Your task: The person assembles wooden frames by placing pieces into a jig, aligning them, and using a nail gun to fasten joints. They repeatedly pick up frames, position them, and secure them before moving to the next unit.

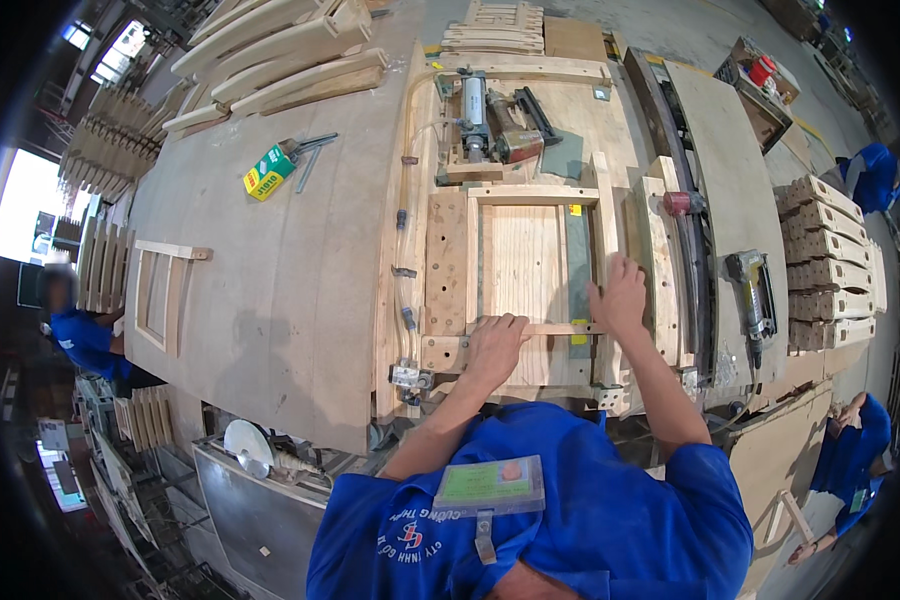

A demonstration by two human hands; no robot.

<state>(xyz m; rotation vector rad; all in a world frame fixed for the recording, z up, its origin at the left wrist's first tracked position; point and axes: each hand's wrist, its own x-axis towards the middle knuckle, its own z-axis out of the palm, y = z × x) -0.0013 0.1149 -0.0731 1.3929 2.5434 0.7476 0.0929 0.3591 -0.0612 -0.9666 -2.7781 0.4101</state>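
While both hands press on the frame (530,262), it lies flat in a wooden jig (448,262) at the right part of the bench (270,300). Left hand (494,347), fingers curled over the near rail (560,328), pins that thin strip down into its seat. Right hand (620,296) lies palm-down with fingers spread flat on the right stile (602,215), pushing it leftward; it grips nothing. Judged: the two holds keep the near right corner joint closed and square against the jig stops.

A pneumatic clamp (473,110) sits at the far end of the jig, bearing toward the far rail, with hoses running down the jig's left edge. A nail gun (753,290) rests to the right, just beyond a long curved piece, near the right hand. A finished frame (162,290) lies at the bench's left edge, well apart. A green and yellow box (269,172) lies far left. Between frames the bench surface gives sliding room; the right side is crowded with stacked blocks (825,265).
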